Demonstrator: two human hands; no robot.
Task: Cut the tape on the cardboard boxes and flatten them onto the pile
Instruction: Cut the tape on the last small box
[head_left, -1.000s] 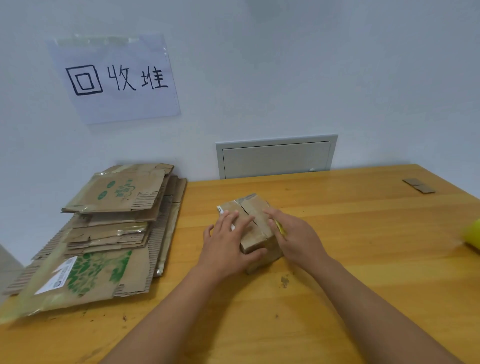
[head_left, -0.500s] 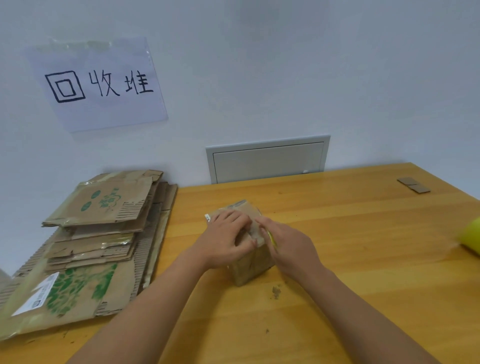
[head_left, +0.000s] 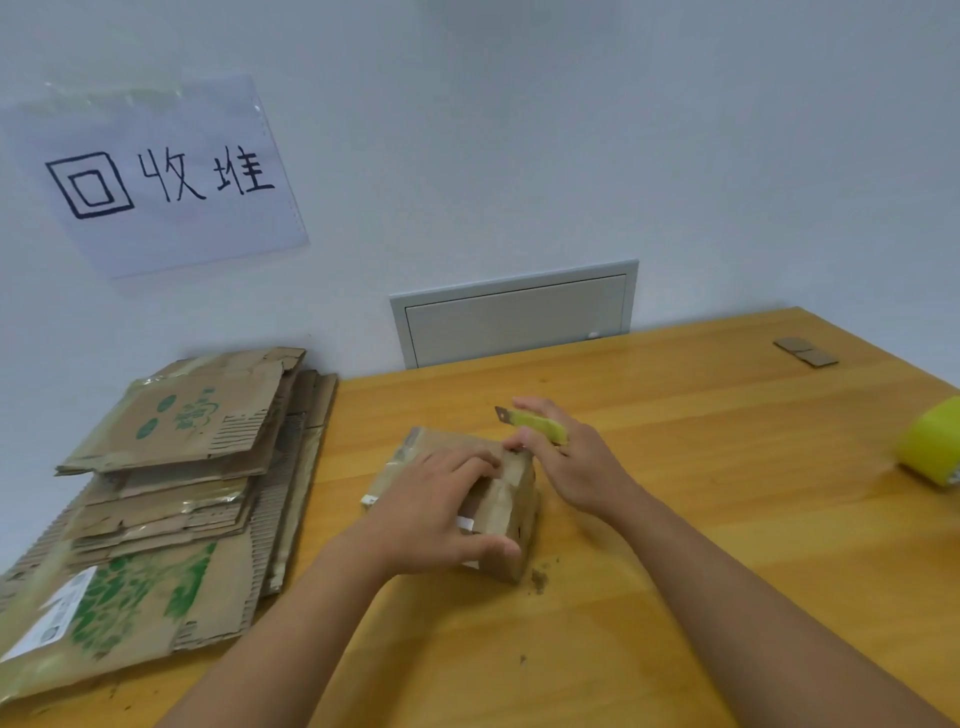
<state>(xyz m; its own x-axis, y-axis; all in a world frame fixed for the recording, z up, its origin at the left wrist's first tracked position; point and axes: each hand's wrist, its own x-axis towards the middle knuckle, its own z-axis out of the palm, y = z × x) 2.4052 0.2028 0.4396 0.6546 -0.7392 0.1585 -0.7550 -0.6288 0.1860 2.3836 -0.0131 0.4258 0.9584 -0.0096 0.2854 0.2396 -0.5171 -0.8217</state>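
On the wooden tabletop (head_left: 675, 467), near its middle, stands the small cardboard box (head_left: 506, 499) I am working on, brown and partly wrapped in tape. My left hand (head_left: 436, 514) lies over its top, the fingers curled into the seam between the flaps and the thumb pressed against the near side, so it grips the box. My right hand (head_left: 569, 457) is just beside the box on its right, its fingertips touching the far top corner, and it holds a yellow utility knife (head_left: 535, 423) pinched between the fingers, the short blade pointing left and raised above the box. To my left, well apart from the box, lies the pile of flattened cardboard (head_left: 171, 483), some sheets with green print, against the wall. A handwritten paper sign (head_left: 156, 176) hangs on the wall above it. At the right edge lies a yellowish roll of tape (head_left: 930, 447).
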